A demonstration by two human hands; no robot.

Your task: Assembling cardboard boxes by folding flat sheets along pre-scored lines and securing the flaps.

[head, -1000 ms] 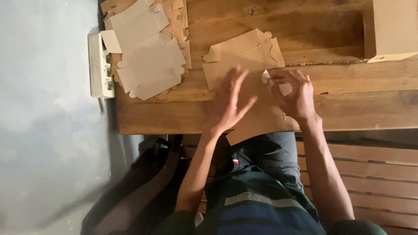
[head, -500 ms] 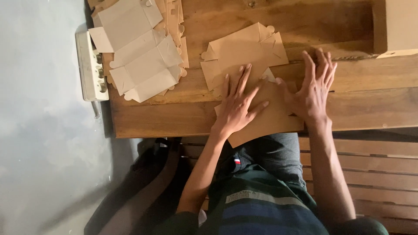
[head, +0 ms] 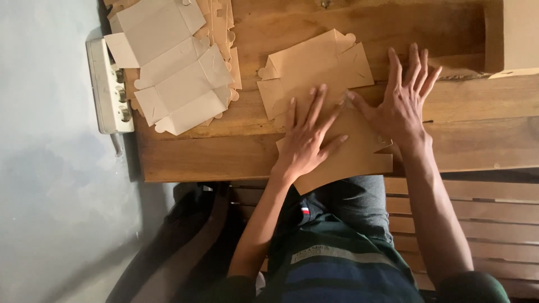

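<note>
Flat kraft box blank (head: 331,120) lies at the near table edge, its lower flap overhanging toward the person's lap; both palms are down on it, apparently pressing it flat. Left hand (head: 306,140) fingers splayed wide on the blank's middle; right hand (head: 401,104), also spread flat, at its 3 o'clock edge, gripping nothing. Stack of unfolded blanks (head: 177,67) sits at 10 o'clock, power strip (head: 109,84) beyond it off the wooden table (head: 213,154).

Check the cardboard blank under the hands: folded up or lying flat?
Flat: the cardboard blank lies spread on the wooden table, both hands pressing it.
</note>
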